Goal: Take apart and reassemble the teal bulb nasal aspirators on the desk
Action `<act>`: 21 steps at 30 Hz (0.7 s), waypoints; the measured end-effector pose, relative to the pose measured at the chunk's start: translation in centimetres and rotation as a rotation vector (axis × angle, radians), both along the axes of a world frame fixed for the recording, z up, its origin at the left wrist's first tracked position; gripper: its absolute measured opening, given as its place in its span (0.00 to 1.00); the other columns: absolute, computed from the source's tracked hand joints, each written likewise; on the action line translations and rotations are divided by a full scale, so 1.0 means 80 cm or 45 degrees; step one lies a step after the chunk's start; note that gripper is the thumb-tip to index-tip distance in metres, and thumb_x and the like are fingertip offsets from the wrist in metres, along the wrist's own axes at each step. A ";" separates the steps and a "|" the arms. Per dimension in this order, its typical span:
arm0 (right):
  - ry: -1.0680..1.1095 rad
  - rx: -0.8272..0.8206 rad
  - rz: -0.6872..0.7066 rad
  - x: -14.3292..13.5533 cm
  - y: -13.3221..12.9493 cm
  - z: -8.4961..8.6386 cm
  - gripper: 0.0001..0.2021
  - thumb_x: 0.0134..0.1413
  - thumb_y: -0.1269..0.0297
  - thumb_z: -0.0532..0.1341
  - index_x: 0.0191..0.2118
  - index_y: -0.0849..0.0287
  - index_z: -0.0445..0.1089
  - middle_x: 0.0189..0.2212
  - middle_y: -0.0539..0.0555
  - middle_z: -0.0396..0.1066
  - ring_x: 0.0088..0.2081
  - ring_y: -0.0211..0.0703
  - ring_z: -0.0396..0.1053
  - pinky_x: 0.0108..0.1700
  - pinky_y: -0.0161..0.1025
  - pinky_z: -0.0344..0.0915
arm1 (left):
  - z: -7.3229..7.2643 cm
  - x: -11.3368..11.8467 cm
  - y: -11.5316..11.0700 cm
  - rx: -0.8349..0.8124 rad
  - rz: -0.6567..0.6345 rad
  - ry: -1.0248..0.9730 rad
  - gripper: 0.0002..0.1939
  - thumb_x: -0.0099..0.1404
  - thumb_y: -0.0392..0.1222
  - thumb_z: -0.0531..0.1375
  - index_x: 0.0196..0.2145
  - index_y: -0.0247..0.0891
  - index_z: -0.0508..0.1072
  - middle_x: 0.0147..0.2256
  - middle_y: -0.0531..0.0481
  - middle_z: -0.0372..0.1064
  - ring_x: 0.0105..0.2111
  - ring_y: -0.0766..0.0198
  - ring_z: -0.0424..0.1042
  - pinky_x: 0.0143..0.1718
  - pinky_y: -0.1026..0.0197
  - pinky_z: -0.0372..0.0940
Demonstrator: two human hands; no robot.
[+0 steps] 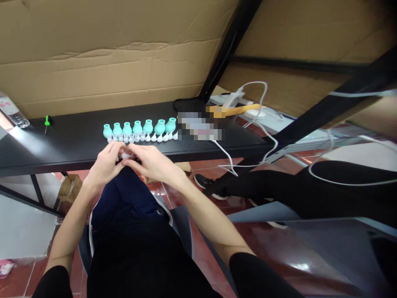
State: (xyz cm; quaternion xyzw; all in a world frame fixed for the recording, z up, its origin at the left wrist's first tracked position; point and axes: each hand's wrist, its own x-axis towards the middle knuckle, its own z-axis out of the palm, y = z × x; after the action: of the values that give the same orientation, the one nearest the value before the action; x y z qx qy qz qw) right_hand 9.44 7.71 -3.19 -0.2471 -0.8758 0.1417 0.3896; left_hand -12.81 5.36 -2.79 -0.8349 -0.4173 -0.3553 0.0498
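My left hand point(109, 160) and my right hand point(149, 159) meet at the table's front edge, fingers closed around a small white plastic piece point(125, 155). The fingers cover most of it. Just beyond them stands a row of several teal bulb-shaped pieces point(127, 128), their open round mouths facing up. In front of the bulbs lie small translucent white cup-like parts point(131, 138) on the left. Small white pointed parts point(159, 138) continue the row to the right.
The black table point(74, 138) backs onto a cardboard wall point(108, 78). A green-handled screwdriver point(47, 123) and a plastic bottle point(13, 111) are at the left. White cables point(228, 155) hang off the right side, near a blurred-out object point(198, 125). Another person's dark-clothed leg point(263, 182) is at the right.
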 end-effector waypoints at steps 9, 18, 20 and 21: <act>0.216 -0.317 0.144 0.005 0.000 0.010 0.04 0.70 0.65 0.64 0.40 0.52 0.70 0.34 0.49 0.81 0.36 0.45 0.80 0.43 0.41 0.74 | 0.001 0.007 -0.008 0.057 -0.049 -0.062 0.06 0.77 0.41 0.68 0.44 0.44 0.73 0.40 0.52 0.76 0.32 0.66 0.75 0.40 0.61 0.76; 0.354 -0.471 0.217 0.008 -0.004 0.015 0.07 0.70 0.57 0.67 0.44 0.54 0.78 0.36 0.52 0.85 0.37 0.47 0.83 0.45 0.44 0.78 | 0.018 0.004 -0.021 0.221 -0.113 -0.112 0.08 0.81 0.48 0.64 0.42 0.45 0.76 0.40 0.51 0.80 0.40 0.60 0.80 0.45 0.56 0.77; 0.305 -0.389 0.161 0.007 -0.005 0.016 0.08 0.71 0.57 0.66 0.42 0.54 0.79 0.33 0.51 0.84 0.35 0.46 0.82 0.43 0.43 0.76 | 0.021 0.003 -0.024 0.217 -0.105 -0.109 0.06 0.81 0.46 0.64 0.43 0.45 0.76 0.41 0.50 0.81 0.42 0.59 0.81 0.47 0.56 0.78; 0.276 -0.345 0.141 0.008 -0.005 0.016 0.09 0.72 0.57 0.65 0.41 0.54 0.79 0.32 0.50 0.83 0.34 0.45 0.81 0.42 0.42 0.75 | 0.022 0.003 -0.026 0.197 -0.086 -0.104 0.06 0.81 0.46 0.63 0.43 0.45 0.77 0.41 0.50 0.81 0.42 0.59 0.82 0.48 0.56 0.78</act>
State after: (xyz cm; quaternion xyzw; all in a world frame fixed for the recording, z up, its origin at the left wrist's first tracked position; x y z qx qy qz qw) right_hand 10.05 7.28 -1.87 -0.2319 -0.8139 0.3055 0.4364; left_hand -12.54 3.25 -1.04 -0.8271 -0.3617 -0.4217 0.0851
